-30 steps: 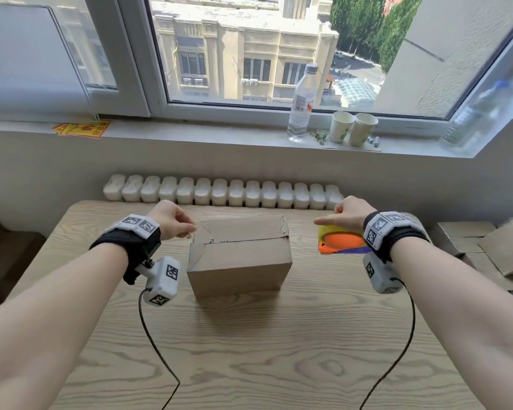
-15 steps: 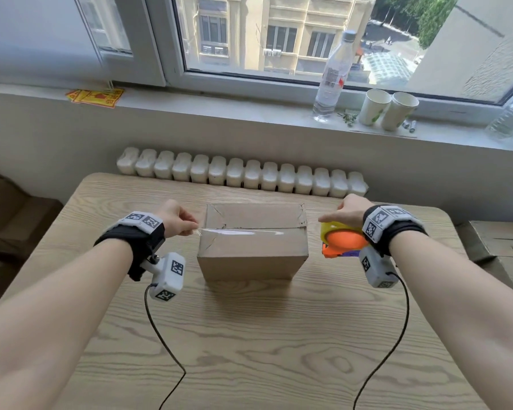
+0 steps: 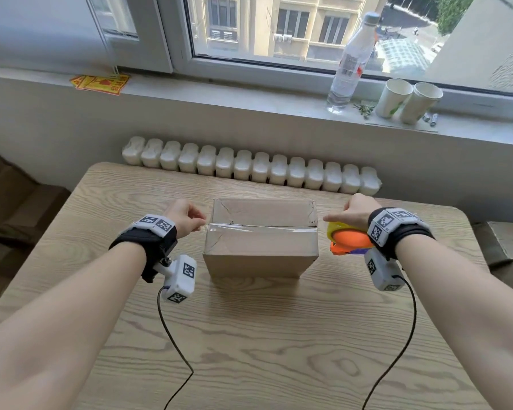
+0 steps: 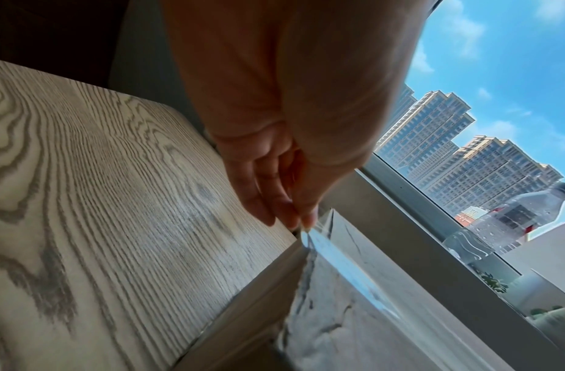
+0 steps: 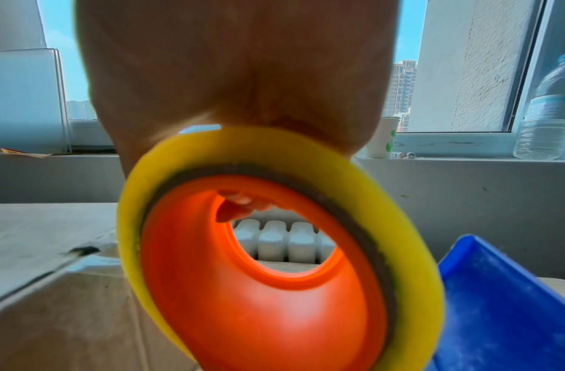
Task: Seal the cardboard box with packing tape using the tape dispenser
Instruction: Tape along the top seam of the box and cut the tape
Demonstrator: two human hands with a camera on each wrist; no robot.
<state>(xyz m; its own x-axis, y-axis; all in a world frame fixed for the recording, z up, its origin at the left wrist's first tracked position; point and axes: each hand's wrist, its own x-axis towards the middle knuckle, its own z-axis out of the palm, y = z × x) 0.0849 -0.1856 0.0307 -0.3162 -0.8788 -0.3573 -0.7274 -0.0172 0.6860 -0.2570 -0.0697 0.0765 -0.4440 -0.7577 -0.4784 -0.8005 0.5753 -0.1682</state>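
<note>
A brown cardboard box [image 3: 261, 247] stands in the middle of the wooden table [image 3: 249, 335], flaps closed. A strip of clear tape [image 3: 261, 227] runs across its top seam from left edge to right edge. My left hand [image 3: 187, 220] pinches the free tape end [image 4: 306, 232] just off the box's left top edge. My right hand [image 3: 353, 213] grips the tape dispenser [image 3: 350, 239], orange core with a yellowish tape roll [image 5: 411, 251] and a blue blade guard [image 5: 503, 301], held at the box's right top edge. Box [image 5: 52, 313] is also at lower left in the right wrist view.
A white radiator [image 3: 249, 170] runs along the table's far edge. On the windowsill stand a clear water bottle [image 3: 350, 60], two paper cups [image 3: 409, 99] and yellow-red papers [image 3: 101, 82]. More cardboard boxes [image 3: 507, 244] lie beside the table on the right.
The tape strip has come down from above the box onto its top seam. Both hands have lowered slightly and stay at the box's left and right edges.
</note>
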